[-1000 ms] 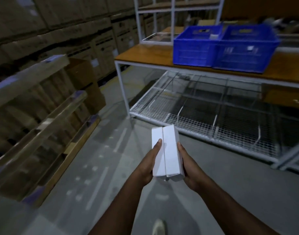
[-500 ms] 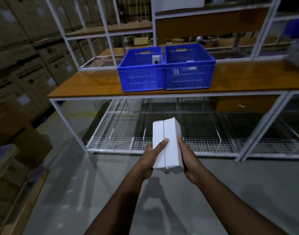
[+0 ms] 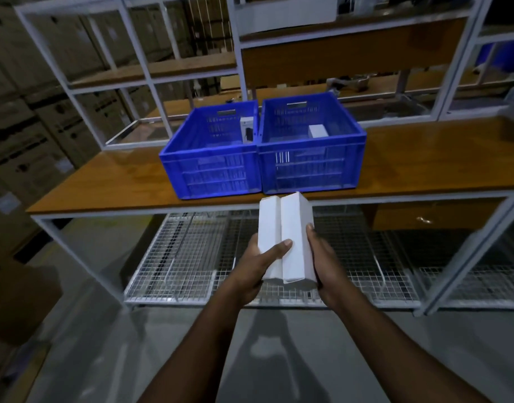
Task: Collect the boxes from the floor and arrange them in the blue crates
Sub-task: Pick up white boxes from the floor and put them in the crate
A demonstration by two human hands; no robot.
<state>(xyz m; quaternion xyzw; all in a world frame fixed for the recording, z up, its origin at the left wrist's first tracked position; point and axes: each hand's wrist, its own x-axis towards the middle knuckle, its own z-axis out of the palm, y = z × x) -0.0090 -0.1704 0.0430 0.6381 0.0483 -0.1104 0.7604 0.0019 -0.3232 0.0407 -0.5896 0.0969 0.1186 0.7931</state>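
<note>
Two white boxes (image 3: 284, 237), side by side and touching, are clamped between the left hand (image 3: 255, 267) and the right hand (image 3: 322, 263), near the wooden table (image 3: 104, 181). On it stand two blue crates (image 3: 311, 170), touching, each holding a small box.

two plain white boxes (image 3: 283, 238) at centre frame. two bright blue crates (image 3: 261, 164) above them, their walls a slotted lattice pattern. a white box with a black mark (image 3: 247, 130) in the left crate, a plain white box (image 3: 318, 131) in the right. orange-brown tabletop (image 3: 119, 181), white frame, white wire-grid shelf (image 3: 191, 266) below, grey floor (image 3: 75, 359), brown cartons (image 3: 23, 135) at left.
</note>
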